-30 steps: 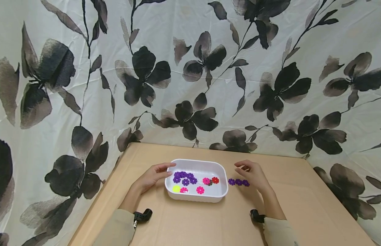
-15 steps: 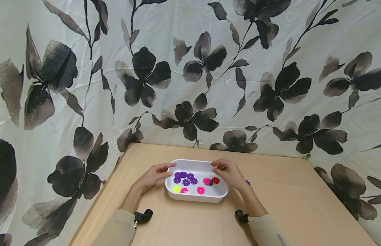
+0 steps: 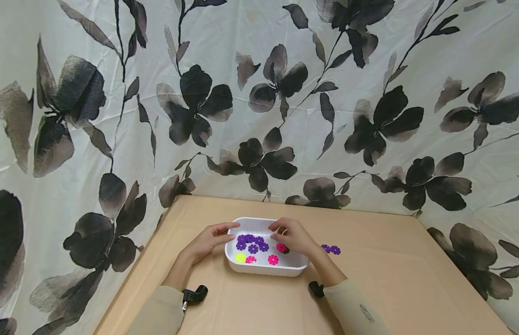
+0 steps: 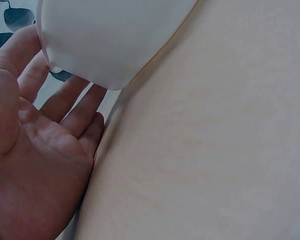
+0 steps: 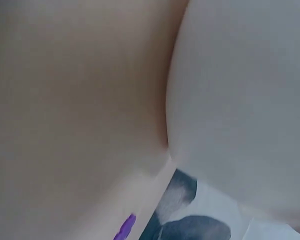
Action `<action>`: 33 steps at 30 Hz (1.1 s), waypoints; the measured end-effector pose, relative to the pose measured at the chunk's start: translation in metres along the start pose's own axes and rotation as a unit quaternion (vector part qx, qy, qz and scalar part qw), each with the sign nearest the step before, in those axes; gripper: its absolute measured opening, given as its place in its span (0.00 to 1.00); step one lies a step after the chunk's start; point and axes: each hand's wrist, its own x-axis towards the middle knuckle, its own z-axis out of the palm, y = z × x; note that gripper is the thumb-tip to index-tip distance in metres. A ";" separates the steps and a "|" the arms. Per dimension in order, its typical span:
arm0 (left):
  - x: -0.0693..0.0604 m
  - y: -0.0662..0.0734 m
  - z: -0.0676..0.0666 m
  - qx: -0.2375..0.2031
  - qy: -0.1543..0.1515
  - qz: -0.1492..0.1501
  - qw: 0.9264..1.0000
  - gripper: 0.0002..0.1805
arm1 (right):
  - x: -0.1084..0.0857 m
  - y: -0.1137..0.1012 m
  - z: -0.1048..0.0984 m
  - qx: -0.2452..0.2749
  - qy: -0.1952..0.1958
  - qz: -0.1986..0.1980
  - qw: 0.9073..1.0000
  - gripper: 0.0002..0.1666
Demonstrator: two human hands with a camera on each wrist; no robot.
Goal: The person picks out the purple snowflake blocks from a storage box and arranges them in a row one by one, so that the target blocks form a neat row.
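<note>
A white plastic tray [image 3: 268,270] stands on the table with small flower-shaped pieces in it. Purple flower pieces [image 3: 253,248] lie in a cluster at its left, with a yellow piece [image 3: 240,257] and a few pink flower pieces [image 3: 273,259] nearer the front. My left hand [image 3: 206,242] holds the tray's left end, thumb and fingers at its wall; the left wrist view shows the fingers against the outside. Over the tray's right half hovers my right hand [image 3: 295,237], thumb and forefinger bent and apart, with nothing visible between them. It covers some pieces; the right wrist view misses its fingers.
Right of the tray, purple flower pieces [image 3: 330,249] lie in a row on the tan table [image 3: 389,265], partly hidden by my right wrist. A cloth with dark printed flowers [image 3: 280,116] hangs behind the table's far edge.
My right hand has moved left, from above the purple row beside the tray to over the tray's inside. My left hand and the tray have stayed in place.
</note>
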 end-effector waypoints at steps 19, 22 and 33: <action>0.001 -0.001 -0.001 0.002 -0.001 -0.011 1.000 0.28 | 0.017 -0.010 0.031 -0.081 -0.086 0.012 0.993 0.13; 0.002 -0.002 -0.001 0.003 -0.002 -0.011 1.000 0.28 | 0.016 -0.009 0.032 -0.084 -0.088 0.017 0.992 0.12; 0.001 -0.001 -0.001 0.002 -0.005 -0.008 1.000 0.29 | 0.015 -0.008 0.034 -0.076 -0.097 0.029 0.992 0.10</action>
